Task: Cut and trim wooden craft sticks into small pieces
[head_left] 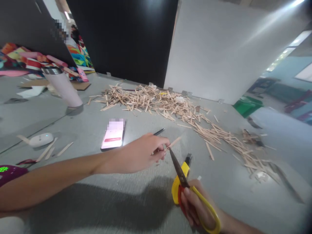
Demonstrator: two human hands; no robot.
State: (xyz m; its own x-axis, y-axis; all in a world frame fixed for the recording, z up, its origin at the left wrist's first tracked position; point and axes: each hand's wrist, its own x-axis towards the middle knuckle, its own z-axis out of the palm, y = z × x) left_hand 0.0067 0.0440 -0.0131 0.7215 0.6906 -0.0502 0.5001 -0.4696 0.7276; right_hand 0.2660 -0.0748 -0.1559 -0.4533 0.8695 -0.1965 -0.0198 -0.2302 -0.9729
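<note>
Pinched in the fingers of my left hand [143,152] is a thin wooden stick [175,141], its free end pointing right. My right hand [198,203] grips scissors [181,174] with yellow and red handles. The scissor tips reach up to the stick, close by my left fingertips; whether the blades touch it I cannot tell. Under the scissors lies a yellow utility knife [185,168] on the grey table [146,191], partly hidden by the blades and my right hand. A dark pen [159,132] rests just beyond my left hand.
A long heap of wooden sticks [146,100] stretches along the back and down the right. Left of it stand a pale tumbler [63,86] and a lit phone [113,135]. A white mouse [41,139] lies near loose sticks. Upright panels [204,48] border the table's back.
</note>
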